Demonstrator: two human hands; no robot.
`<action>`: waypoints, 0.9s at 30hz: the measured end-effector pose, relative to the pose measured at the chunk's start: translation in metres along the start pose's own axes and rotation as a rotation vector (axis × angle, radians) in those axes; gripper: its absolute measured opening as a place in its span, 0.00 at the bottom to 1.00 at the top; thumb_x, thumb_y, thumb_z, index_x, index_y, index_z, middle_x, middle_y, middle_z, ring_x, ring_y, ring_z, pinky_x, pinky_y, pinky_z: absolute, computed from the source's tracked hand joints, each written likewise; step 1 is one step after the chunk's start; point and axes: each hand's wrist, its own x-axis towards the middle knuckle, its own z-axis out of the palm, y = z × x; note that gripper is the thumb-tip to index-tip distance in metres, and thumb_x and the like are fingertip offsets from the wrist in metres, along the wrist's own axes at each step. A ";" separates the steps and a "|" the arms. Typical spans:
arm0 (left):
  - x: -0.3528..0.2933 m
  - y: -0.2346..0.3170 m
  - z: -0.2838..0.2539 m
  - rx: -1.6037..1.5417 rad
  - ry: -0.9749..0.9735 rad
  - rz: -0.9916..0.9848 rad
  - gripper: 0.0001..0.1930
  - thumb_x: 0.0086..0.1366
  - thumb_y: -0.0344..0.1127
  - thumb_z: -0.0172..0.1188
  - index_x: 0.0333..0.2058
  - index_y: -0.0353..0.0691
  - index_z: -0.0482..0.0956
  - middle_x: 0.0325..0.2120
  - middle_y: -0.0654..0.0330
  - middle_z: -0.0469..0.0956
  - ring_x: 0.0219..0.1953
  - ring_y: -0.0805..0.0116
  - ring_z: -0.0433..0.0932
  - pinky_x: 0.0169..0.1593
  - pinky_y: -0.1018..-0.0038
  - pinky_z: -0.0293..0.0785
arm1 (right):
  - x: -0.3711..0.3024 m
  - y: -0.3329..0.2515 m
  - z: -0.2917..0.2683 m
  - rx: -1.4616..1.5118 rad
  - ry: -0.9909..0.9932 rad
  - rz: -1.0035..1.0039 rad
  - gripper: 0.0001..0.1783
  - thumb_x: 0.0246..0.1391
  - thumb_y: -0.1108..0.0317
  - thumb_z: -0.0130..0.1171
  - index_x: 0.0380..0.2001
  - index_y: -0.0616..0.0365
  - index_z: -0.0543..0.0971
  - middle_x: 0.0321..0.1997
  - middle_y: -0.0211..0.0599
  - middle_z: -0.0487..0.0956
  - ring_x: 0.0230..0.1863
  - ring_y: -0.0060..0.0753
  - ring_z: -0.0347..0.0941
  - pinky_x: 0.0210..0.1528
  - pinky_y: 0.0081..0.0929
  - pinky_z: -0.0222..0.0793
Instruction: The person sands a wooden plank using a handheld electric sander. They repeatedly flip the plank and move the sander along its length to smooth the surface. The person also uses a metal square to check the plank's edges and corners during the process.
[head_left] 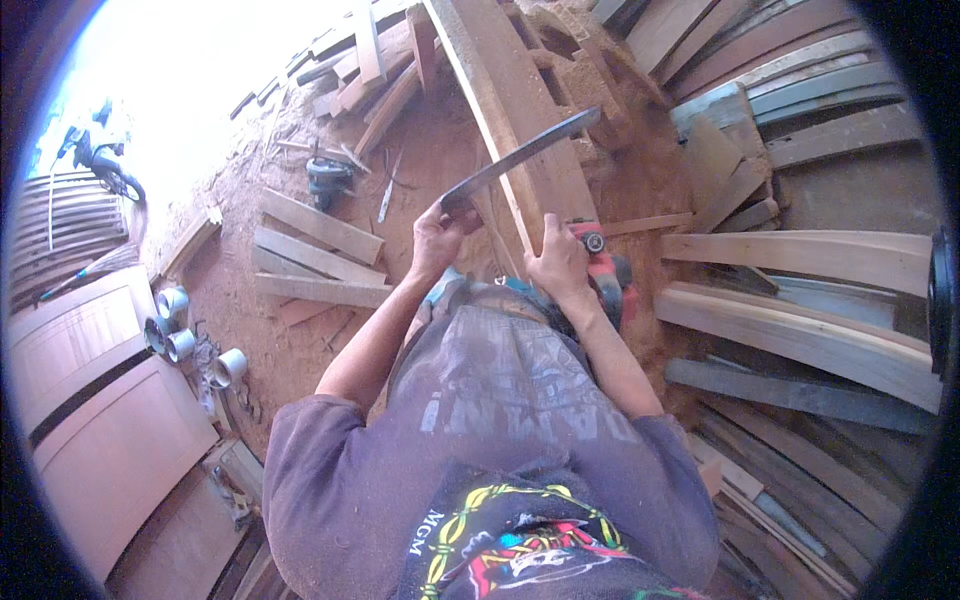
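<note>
My left hand (pixel 438 240) is closed round the near end of a long dark flat strip (pixel 525 153). That strip slants up to the right, across a thick wooden beam (pixel 535 110); its exact kind I cannot make out. A narrow pale wooden piece (pixel 490 125) runs along the beam's left side toward me. At its near end my right hand (pixel 560 258) is closed, thumb on top, gripping the wood. Just right of that hand sits a red and black power tool (pixel 605 270), partly hidden by my wrist.
Stacked boards (pixel 800 335) fill the right side. Loose boards (pixel 320 245) and a teal power tool (pixel 328 180) lie on the dusty ground to the left. Beyond them are white cups (pixel 178 345), wooden panels (pixel 125 430) and a motorbike (pixel 105 160). More offcuts (pixel 385 90) are piled at the far side.
</note>
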 end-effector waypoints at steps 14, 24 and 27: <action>0.022 0.001 0.040 0.501 -0.046 0.278 0.07 0.67 0.30 0.66 0.41 0.35 0.86 0.36 0.47 0.86 0.38 0.52 0.87 0.43 0.62 0.80 | -0.084 0.019 -0.067 0.103 0.368 0.143 0.36 0.58 0.53 0.73 0.62 0.61 0.74 0.63 0.53 0.75 0.63 0.55 0.74 0.64 0.47 0.72; 0.037 0.002 0.045 0.600 -0.079 0.351 0.07 0.65 0.29 0.68 0.42 0.37 0.85 0.36 0.47 0.86 0.39 0.49 0.87 0.42 0.62 0.80 | -0.120 0.059 -0.055 1.029 0.005 0.557 0.34 0.70 0.35 0.57 0.43 0.62 0.82 0.21 0.24 0.72 0.19 0.17 0.66 0.23 0.20 0.63; 0.037 -0.005 0.042 0.550 -0.068 0.301 0.07 0.65 0.30 0.68 0.42 0.38 0.85 0.36 0.48 0.86 0.39 0.50 0.87 0.42 0.61 0.80 | -0.139 0.038 -0.076 1.135 0.086 0.564 0.33 0.74 0.38 0.53 0.43 0.62 0.82 0.20 0.22 0.70 0.19 0.16 0.64 0.22 0.19 0.60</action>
